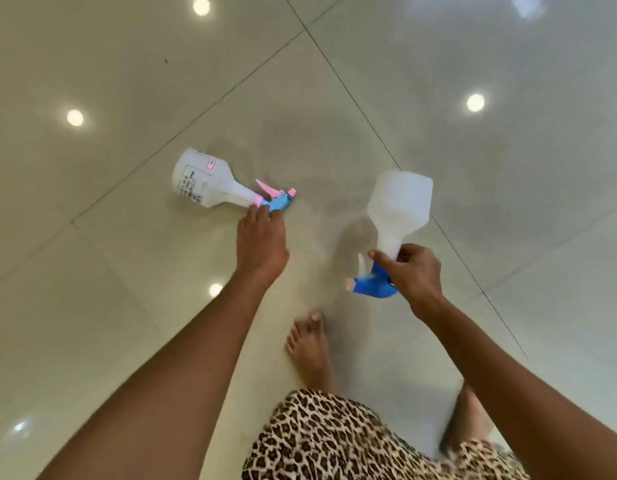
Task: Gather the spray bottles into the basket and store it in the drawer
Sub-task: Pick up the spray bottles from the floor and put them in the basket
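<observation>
A white spray bottle with a label (204, 180) lies on its side on the tiled floor, its pink and blue trigger head pointing right. My left hand (262, 242) reaches down to that head, and its fingertips touch the blue part. Whether they grip it I cannot tell. My right hand (412, 271) is shut around the neck of a second white spray bottle (398, 206), held above the floor with its body up and its blue head down. No basket or drawer is in view.
Glossy beige floor tiles (127, 98) with dark grout lines fill the view and reflect ceiling lights. My bare foot (308, 344) stands just below the hands, above a leopard-print garment (334, 441).
</observation>
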The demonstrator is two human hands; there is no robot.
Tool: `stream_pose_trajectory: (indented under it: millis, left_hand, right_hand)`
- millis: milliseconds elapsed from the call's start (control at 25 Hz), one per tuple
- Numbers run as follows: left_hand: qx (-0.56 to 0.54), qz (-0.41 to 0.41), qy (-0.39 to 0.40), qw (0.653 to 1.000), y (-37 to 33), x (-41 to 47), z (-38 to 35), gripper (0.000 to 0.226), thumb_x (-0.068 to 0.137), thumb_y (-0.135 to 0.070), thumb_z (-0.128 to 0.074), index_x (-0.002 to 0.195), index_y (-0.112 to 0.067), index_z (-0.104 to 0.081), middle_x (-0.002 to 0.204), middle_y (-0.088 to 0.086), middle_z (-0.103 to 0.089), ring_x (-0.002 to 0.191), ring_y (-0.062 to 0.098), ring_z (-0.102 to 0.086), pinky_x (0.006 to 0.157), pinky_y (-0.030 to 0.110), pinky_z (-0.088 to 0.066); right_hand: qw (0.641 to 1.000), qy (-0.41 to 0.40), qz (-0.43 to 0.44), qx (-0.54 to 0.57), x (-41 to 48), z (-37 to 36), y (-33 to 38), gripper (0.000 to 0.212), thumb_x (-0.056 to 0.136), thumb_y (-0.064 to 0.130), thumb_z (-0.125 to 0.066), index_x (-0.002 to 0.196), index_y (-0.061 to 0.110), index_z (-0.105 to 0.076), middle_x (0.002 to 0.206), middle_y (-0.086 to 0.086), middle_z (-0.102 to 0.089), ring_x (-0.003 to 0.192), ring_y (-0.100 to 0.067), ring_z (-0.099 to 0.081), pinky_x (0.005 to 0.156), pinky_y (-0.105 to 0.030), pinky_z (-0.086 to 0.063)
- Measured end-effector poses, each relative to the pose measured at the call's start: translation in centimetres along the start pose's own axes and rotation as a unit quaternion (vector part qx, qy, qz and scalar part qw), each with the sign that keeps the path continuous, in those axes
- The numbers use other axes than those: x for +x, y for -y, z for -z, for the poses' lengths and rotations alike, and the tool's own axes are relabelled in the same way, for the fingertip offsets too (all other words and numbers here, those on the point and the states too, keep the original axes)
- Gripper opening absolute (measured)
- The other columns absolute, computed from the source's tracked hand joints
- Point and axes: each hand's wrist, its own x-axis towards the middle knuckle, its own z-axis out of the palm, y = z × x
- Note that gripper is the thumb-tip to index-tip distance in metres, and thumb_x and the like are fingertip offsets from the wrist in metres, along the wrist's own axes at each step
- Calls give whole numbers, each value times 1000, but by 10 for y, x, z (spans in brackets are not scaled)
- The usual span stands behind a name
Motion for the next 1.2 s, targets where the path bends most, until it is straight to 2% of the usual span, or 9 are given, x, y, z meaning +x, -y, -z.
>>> stream_pose_trajectory:
  millis: [160,320,400,480,600,760,880,1040,1200]
  left_hand:
    - [230,-89,-41,968,44,59,-32,37,76,0,-54,113,1,-52,115,21,-58,114,38,-51,105,41,-36]
    - [378,-186,-67,905,55,84,-36,27,85,-5,-27,86,-10,-54,73,5,-61,65,23,-61,80,28,-52]
    - [419,-220,-80,877,62,87,-30,10,85,-13,-44,83,-11,-53,66,3,-60,57,20,-58,70,26,-50]
    - [408,-259,-85,871,61,80,-16,21,64,-11,-68,82,-10,-58,64,4,-63,56,20,-59,63,25,-49]
    - [274,-223,-99,930,39,48,24,28,55,4,-66,81,-4,-64,63,10,-65,56,27,-62,51,25,-48]
    - [-60,-123,-34,990,-5,-16,86,43,72,7,-53,113,-6,-57,98,20,-66,91,39,-61,67,44,-53]
    - [-202,-62,-83,974,-47,-68,154,39,78,-2,-61,116,-10,-57,99,17,-67,89,37,-62,73,41,-49]
    - [-337,-28,-146,930,-98,-131,254,35,80,-10,-65,114,-11,-58,93,11,-68,84,30,-61,70,21,-40]
    - [-404,-83,-158,897,-152,-211,347,40,82,-7,-64,120,-6,-54,104,13,-65,94,28,-60,72,12,-35]
  right_hand:
    - [998,-11,-6,57,24,-35,1,35,73,33,-76,95,8,-66,88,-7,-69,81,-22,-66,77,-35,-57]
    - [994,-15,-19,107,36,-55,-3,34,73,34,-76,92,7,-68,74,0,-65,73,-16,-64,76,-33,-56]
    - [992,-12,-30,118,32,-57,-3,32,73,34,-76,88,7,-68,69,2,-62,69,-15,-61,75,-32,-55]
    - [990,-9,-40,135,22,-50,1,27,73,34,-76,82,10,-66,71,1,-64,73,-17,-63,75,-33,-56]
    - [988,-6,-46,147,-7,-27,19,23,73,34,-76,75,15,-63,72,-1,-64,72,-18,-62,69,-31,-55]
    - [987,7,-53,149,-70,27,62,28,75,37,-73,72,11,-64,69,-4,-61,70,-19,-57,67,-29,-47]
    - [988,31,-47,141,-123,84,106,27,79,36,-70,70,11,-65,77,-14,-63,71,-22,-56,70,-33,-45]
    - [978,71,-48,188,-197,164,167,38,87,27,-61,124,19,-54,105,-19,-63,60,-23,-61,55,-27,-56]
    - [965,62,-82,239,-293,233,200,27,86,33,-61,105,14,-63,95,-15,-65,54,-19,-54,39,-17,-45]
